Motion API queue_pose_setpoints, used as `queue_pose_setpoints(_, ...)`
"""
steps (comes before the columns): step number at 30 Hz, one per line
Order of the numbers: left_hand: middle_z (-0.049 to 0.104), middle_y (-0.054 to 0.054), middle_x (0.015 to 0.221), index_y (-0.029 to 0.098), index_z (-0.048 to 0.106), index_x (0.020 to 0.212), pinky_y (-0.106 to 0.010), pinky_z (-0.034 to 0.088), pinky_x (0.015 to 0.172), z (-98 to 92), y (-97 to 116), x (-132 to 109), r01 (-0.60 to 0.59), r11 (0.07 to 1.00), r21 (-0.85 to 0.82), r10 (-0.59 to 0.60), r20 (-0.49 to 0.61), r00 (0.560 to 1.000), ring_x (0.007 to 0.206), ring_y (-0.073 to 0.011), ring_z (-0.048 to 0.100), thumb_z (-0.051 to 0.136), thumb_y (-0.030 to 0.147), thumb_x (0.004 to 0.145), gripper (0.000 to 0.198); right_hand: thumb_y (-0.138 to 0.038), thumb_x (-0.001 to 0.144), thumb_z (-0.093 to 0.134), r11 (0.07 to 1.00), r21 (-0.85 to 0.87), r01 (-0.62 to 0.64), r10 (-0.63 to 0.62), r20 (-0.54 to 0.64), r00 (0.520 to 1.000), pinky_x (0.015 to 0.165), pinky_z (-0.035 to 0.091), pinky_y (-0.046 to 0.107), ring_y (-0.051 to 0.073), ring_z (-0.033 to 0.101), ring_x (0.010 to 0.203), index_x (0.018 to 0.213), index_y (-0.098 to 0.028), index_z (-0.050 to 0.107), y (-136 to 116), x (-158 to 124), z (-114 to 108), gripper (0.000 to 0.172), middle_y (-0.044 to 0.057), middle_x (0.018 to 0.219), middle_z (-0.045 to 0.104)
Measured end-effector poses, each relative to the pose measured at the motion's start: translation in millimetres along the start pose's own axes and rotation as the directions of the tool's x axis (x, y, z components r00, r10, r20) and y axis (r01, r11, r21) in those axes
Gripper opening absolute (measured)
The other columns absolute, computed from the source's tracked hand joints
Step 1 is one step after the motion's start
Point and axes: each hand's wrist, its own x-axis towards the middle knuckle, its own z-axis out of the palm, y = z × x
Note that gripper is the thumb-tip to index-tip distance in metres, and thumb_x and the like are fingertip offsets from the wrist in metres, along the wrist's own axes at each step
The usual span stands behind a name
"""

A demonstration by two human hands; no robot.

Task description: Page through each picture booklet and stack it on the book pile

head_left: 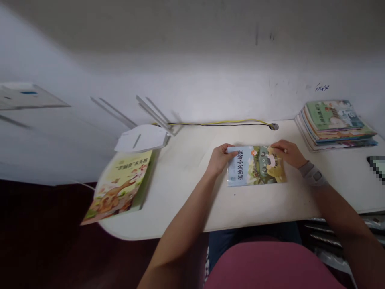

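A thin picture book [256, 166] titled 孤独的小螃蟹 lies flat and turned sideways, about midway between the front and back edges of the white tabletop [258, 208]. The left hand [220, 159] is curled over the book's near-left end, and the right hand [286, 152] rests its fingers [278, 147] on the far-right corner. Neither grip can be read for certain: the fingers wrap or press the cover, but whether they pinch it is hidden. A grey wrist strap [313, 174] circles the right wrist. A stack of picture books [335, 126] sits at the back right corner, and a yellow-green picture book [120, 186] overhangs the left edge. A yellow cable [219, 122] runs along the back edge to a grommet hole [273, 127]. A pixelated object [377, 168] at the right edge cannot be made out
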Motion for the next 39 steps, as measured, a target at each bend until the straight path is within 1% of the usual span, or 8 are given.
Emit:
queue_pose_setpoints(6,0.069,-0.004,0.087,0.016,0.065,0.076,-0.028,0.048,0.068,-2.3,10,-11,-0.134,0.982,0.13,0.146,-0.084,0.986,0.077,-0.0167,0.062,0.073,0.042,0.061,0.031,-0.049,0.073,0.06,0.925,0.293,-0.242,0.274,-0.072,0.959,0.052,0.043,0.026,0.013,0.053,0.054,0.072,-0.02,0.066,-3,-2,-10,0.03,0.0,0.061,0.064)
queue_pose_setpoints(10,0.061,0.001,0.063,0.017,0.061,0.073,-0.024,0.044,0.055,-0.9,-1,-5,-0.084,0.992,0.096,0.088,-0.044,0.995,0.056,-0.012,0.055,0.067,0.05,0.068,0.034,-0.049,0.07,0.061,0.863,0.359,-0.356,0.41,-0.084,0.908,0.042,0.035,0.023,0.011,0.045,0.043,0.069,-0.018,0.064,-1,2,-2,0.032,-0.003,0.05,0.057)
queue_pose_setpoints(15,0.063,-0.002,0.068,0.018,0.063,0.095,-0.028,0.044,0.057,5.6,-12,6,0.001,0.927,0.374,0.071,-0.179,0.981,0.06,-0.0171,0.059,0.063,0.044,0.073,0.034,-0.045,0.078,0.053,0.928,0.041,-0.369,0.371,-0.164,0.914,0.054,0.043,0.026,0.016,0.059,0.06,0.075,-0.018,0.065,14,7,18,0.03,0.001,0.065,0.067)
queue_pose_setpoints(17,0.067,-0.005,0.076,0.02,0.062,0.106,-0.031,0.045,0.063,6.9,-12,9,0.047,0.836,0.546,0.08,-0.205,0.976,0.069,-0.0213,0.062,0.062,0.042,0.075,0.038,-0.041,0.08,0.052,0.922,-0.141,-0.362,0.342,-0.148,0.928,0.06,0.044,0.028,0.017,0.061,0.066,0.077,-0.019,0.066,20,7,24,0.027,0.002,0.07,0.068)
queue_pose_setpoints(22,0.068,-0.01,0.096,0.026,0.061,0.112,-0.038,0.046,0.074,9.8,-12,7,0.074,0.4,0.913,0.093,-0.121,0.988,0.091,-0.0292,0.062,0.048,0.048,0.086,0.037,-0.041,0.082,0.055,0.861,-0.344,-0.376,0.36,-0.112,0.926,0.065,0.043,0.032,0.023,0.062,0.073,0.084,-0.019,0.067,22,4,27,0.025,0.008,0.076,0.069)
queue_pose_setpoints(27,0.058,-0.013,0.118,0.024,0.059,0.12,-0.039,0.044,0.081,19.7,-14,3,-0.119,0.119,0.986,0.3,0.079,0.951,0.105,-0.0287,0.053,0.043,0.034,0.091,0.034,-0.03,0.089,0.048,0.766,-0.643,-0.011,0.032,0.021,0.999,0.091,0.04,0.041,0.031,0.048,0.118,0.126,-0.016,0.054,1,0,30,0.04,0.018,0.132,0.053)
queue_pose_setpoints(31,0.061,-0.01,0.113,0.026,0.062,0.115,-0.039,0.044,0.082,26.4,-17,2,-0.185,0.068,0.98,0.267,0.161,0.95,0.105,-0.0282,0.05,0.036,0.023,0.093,0.034,-0.034,0.094,0.04,0.797,-0.513,0.317,-0.177,0.302,0.937,0.106,0.028,0.046,0.028,0.039,0.13,0.132,-0.018,0.05,-11,-7,47,0.042,0.013,0.142,0.045)
queue_pose_setpoints(39,0.06,-0.011,0.111,0.021,0.062,0.109,-0.037,0.043,0.084,24.8,-20,9,-0.142,0.094,0.985,0.254,0.114,0.961,0.105,-0.0259,0.051,0.036,0.023,0.093,0.031,-0.041,0.094,0.037,0.843,-0.492,0.217,-0.114,0.232,0.966,0.103,0.036,0.042,0.027,0.044,0.128,0.131,-0.01,0.05,24,-20,33,0.049,0.016,0.137,0.051)
